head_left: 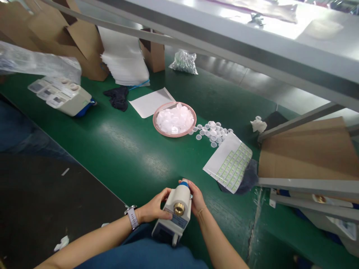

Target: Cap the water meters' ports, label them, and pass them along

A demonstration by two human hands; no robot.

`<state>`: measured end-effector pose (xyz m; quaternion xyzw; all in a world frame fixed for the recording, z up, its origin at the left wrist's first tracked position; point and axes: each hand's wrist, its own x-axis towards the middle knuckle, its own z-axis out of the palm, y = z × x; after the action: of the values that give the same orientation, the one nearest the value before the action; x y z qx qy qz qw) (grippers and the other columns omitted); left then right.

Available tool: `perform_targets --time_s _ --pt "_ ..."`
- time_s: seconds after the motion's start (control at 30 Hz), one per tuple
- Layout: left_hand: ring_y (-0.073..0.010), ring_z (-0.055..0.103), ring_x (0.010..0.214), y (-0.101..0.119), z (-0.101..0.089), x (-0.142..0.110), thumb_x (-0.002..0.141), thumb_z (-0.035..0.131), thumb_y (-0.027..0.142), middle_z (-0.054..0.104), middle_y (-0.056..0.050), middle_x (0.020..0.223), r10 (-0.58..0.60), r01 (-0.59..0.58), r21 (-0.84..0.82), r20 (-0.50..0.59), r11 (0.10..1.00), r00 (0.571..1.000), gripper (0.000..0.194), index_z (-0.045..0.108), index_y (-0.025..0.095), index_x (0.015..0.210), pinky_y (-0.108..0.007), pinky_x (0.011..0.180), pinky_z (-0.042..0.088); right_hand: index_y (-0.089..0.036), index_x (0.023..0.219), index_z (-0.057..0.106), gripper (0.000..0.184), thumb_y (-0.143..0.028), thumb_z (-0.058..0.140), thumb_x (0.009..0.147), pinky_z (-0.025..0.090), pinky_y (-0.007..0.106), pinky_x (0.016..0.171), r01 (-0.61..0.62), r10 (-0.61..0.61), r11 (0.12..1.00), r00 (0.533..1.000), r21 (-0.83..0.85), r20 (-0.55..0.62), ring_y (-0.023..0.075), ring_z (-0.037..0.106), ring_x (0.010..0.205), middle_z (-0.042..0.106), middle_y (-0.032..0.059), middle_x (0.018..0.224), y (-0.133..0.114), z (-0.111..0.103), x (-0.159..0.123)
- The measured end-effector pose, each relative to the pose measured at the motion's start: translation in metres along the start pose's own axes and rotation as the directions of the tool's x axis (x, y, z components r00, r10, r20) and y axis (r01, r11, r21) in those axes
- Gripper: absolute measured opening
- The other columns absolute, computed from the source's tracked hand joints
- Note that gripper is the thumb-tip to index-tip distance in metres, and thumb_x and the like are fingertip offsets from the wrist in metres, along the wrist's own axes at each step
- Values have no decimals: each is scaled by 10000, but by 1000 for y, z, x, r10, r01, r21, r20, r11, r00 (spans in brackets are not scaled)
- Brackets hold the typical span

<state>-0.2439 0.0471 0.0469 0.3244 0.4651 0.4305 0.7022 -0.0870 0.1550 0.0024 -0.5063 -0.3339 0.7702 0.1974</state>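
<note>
A beige water meter (176, 216) with a brass threaded port (179, 209) is held close to my body at the table's front edge. My left hand (157, 207) grips its left side, thumb across the front near a dark label. My right hand (196, 197) is wrapped round the far right side, fingers at the end with a blue ring (184, 184). What those fingertips press is partly hidden. Beyond lie a pink-rimmed dish (155, 126) heaped with translucent plastic caps (175, 118), loose caps (213, 131) and a sheet of green labels (234, 166).
More meters (66, 96) stand at the left. Behind are cardboard boxes (81, 48), a stack of white sheets (123, 56) and a clear plastic bag (184, 62). A dark cloth (117, 98) lies near white paper (151, 102). A metal shelf frame (224, 41) crosses overhead.
</note>
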Motion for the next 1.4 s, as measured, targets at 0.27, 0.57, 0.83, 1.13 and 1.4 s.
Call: perform_targets --time_s 0.27,0.57,0.83,1.13,1.4 --pt "-245 537 1021 -21 -4 17 643 781 382 565 -82 1106 -179 165 -197 -58 966 982 620 465 152 1124 -359 855 424 -208 751 698 241 -424 606 697 472 388 811 196 -278 664 961 -721 6 219 607 765 697 52 781 -48 -33 50" --pt "-262 533 1009 -20 3 27 611 787 417 548 -78 1043 -218 189 -174 -162 966 962 618 460 136 1054 -389 859 427 -135 1004 599 307 -251 600 720 327 482 986 -13 -528 350 823 -937 -209 333 434 1174 472 199 1246 -156 -70 168" --pt "-249 523 1019 -22 0 32 616 794 388 544 -72 1048 -235 222 -100 -143 970 962 602 460 137 1050 -365 863 427 -164 1119 469 280 -260 437 858 473 373 771 133 -457 320 889 -938 -30 205 605 767 629 51 802 -123 -58 92" --pt "-258 524 1019 -21 9 40 609 783 458 560 -86 1069 -258 266 52 -128 962 958 658 472 125 1083 -366 854 421 -243 1007 604 214 -279 422 899 502 364 869 546 -569 309 762 -779 309 196 578 1005 590 85 1054 -56 -15 -78" --pt "-281 530 1028 -22 25 40 598 787 464 574 -104 1097 -271 290 142 -135 947 953 677 483 121 1097 -352 822 427 -227 852 552 179 -306 394 878 464 412 856 401 -620 215 760 -890 193 229 564 973 604 95 995 -53 -9 -63"
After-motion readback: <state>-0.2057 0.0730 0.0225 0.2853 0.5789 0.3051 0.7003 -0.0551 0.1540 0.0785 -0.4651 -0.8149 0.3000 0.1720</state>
